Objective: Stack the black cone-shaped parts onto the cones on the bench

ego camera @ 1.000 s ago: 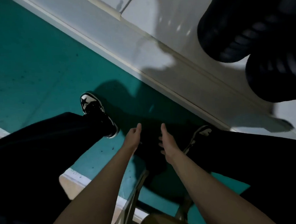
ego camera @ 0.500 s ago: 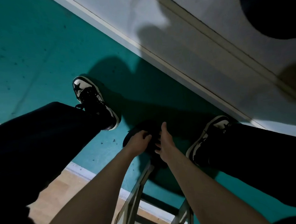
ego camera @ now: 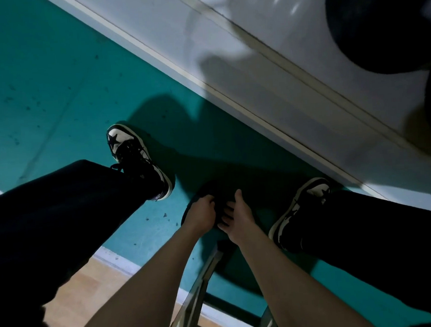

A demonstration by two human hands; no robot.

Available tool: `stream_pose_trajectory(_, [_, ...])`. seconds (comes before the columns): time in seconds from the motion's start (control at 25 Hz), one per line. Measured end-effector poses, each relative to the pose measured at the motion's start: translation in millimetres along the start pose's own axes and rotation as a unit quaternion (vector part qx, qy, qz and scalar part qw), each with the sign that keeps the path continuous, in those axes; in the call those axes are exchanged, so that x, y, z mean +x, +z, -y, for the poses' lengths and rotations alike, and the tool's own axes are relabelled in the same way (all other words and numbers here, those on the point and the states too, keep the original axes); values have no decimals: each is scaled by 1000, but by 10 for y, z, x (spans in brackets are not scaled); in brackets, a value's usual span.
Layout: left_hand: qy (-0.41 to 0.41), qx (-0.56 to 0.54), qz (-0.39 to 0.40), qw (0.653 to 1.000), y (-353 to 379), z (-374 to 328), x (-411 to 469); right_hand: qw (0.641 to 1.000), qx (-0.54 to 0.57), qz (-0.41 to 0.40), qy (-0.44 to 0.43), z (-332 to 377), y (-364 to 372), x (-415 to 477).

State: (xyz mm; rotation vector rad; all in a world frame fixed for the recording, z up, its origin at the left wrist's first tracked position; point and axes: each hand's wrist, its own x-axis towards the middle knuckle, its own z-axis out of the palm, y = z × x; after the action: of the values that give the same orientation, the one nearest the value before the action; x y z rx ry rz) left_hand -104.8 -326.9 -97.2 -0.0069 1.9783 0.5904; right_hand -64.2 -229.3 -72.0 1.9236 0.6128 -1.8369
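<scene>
Both arms reach down btwn knees, left hand (ego camera: 200,214) curled on black cone part (ego camera: 219,192) on floor (ego camera: 51,85), right hand (ego camera: 238,216) open against it, shoes (ego camera: 135,156) either side, cones (ego camera: 377,19) on surface (ego camera: 265,57) top right.

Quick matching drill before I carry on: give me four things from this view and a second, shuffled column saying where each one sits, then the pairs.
1. left hand
2. right hand
3. black cones
4. star shoe

A. up on the white bench, top right
B. on the green floor, by the left leg
C. on the left side of the dark part on the floor
D. on the right side of that dark part

1-C, 2-D, 3-A, 4-B
</scene>
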Motion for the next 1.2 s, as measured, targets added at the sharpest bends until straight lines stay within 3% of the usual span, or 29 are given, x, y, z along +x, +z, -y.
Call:
stream_pose_trajectory(0.4, [-4,-205,-158,966,-380,-433,-378,993,106,12,-56,122,-132,-501])
stream_pose_trajectory(0.72, [60,-297,-190,934,-830,-984,-882,982,114,55,-142,436,-154,-1223])
stream_pose_trajectory(0.96, [131,-255,-193,938,-1191,-1534,-1535,956,106,61,-267,678,-328,-2031])
stream_pose_trajectory(1.2, [189,-124,-226,948,-1403,-1976,-1972,899,132,99,-405,819,-543,-2709])
